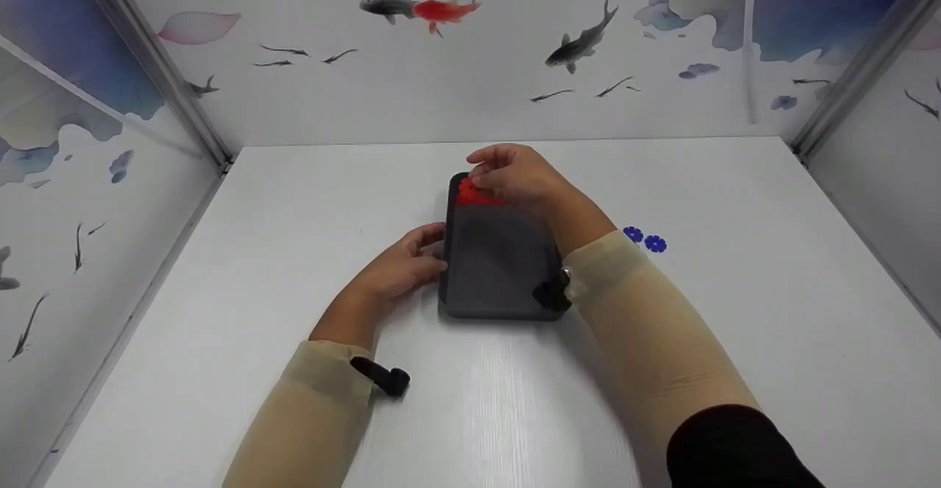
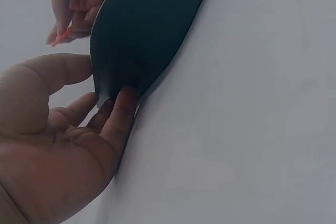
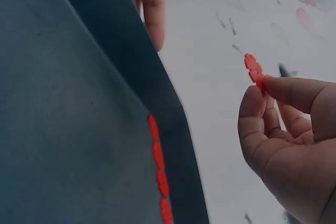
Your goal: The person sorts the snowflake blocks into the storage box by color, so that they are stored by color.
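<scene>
A dark grey rectangular tray (image 1: 496, 260) lies on the white table. My left hand (image 1: 401, 264) holds its left side, with fingers and thumb at the wall; the left wrist view shows the fingertips against the tray (image 2: 149, 19). Over the tray's far end is my right hand (image 1: 518, 176). Between its thumb and fingers it pinches a red flower-shaped plastic disc (image 3: 253, 69), seen nearly edge-on in the right wrist view. Several red discs (image 3: 159, 156) stand in a line along the inside of the tray wall; the right hand partly hides them in the head view.
Two blue flower-shaped discs (image 1: 655, 243) lie on the table right of the tray, close to the right forearm. White panels with painted fish (image 1: 581, 43) enclose the table (image 1: 220, 267) at the back and both sides. Each wrist carries a black camera mount (image 1: 390, 379).
</scene>
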The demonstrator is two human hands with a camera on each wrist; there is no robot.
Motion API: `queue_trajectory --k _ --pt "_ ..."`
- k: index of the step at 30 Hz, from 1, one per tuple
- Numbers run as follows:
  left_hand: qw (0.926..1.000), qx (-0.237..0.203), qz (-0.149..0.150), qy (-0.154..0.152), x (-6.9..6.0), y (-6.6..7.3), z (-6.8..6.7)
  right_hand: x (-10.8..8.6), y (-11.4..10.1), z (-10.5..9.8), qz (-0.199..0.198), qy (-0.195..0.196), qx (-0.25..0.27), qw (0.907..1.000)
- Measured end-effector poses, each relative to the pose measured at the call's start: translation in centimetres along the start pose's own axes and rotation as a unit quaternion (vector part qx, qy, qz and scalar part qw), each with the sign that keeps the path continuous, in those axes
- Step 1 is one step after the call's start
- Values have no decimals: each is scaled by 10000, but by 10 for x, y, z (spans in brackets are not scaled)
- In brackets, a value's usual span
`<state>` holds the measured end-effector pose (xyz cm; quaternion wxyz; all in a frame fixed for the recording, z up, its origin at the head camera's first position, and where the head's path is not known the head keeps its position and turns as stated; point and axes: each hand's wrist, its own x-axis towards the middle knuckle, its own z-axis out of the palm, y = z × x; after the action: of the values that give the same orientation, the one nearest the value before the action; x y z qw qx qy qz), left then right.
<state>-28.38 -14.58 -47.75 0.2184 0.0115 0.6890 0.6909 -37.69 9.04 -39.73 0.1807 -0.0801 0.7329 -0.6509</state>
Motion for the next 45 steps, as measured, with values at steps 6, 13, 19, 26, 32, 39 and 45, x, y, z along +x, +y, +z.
queue_trajectory --k 6,13,19,26,32,39,45 --pt "10000 37 59 -71 0 0 -1 24 21 6 -77 336 3 9994" --pt "9998 23 130 -166 1 -3 -2 36 51 11 -30 436 -43 9990" --pt "9999 -3 83 -125 2 -3 -3 39 61 13 -4 530 -553 9971" --pt "9998 -4 52 -184 1 -1 -2 36 63 13 63 601 -1171 9913" --pt "9996 97 123 -240 1 -1 -1 37 62 11 40 642 -1886 9800" --pt "9996 129 103 -214 1 -2 -2 40 59 12 -197 492 -2782 9591" --pt "9995 151 159 -239 1 -2 -2 43 57 11 -208 500 -2709 9611"
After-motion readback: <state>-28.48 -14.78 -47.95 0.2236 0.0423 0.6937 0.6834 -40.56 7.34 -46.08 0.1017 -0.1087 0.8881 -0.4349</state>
